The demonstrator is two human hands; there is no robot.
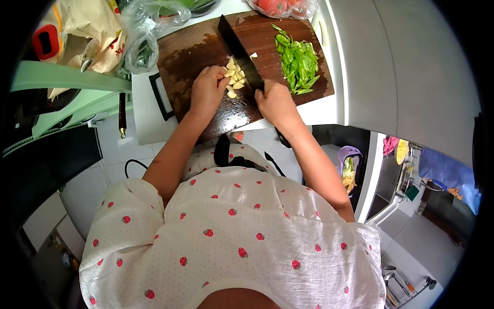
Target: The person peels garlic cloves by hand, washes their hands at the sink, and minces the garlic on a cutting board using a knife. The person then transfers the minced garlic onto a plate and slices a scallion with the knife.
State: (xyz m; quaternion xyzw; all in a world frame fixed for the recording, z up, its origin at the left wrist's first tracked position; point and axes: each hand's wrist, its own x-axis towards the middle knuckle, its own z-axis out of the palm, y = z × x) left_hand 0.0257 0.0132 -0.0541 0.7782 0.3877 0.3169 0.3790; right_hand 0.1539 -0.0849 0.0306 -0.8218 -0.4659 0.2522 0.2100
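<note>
My right hand (275,103) is closed around the handle of a kitchen knife (237,49), whose dark, broad blade points away from me over a wet wooden cutting board (180,54). Left of the blade lies a small heap of peeled garlic cloves (236,77), some of them cut. The curled fingers of my left hand (207,91) press against the heap's left side; their tips are partly hidden. One small garlic piece (253,55) sits right of the blade. Sliced green peppers (297,62) form a pile on the board's right part.
Beyond the board are a clear plastic bag (141,49) and a bag of tomatoes (272,6). Food packages (92,31) stand at the far left. The white counter's edge (154,135) runs close to my body. A grey panel (411,62) rises on the right.
</note>
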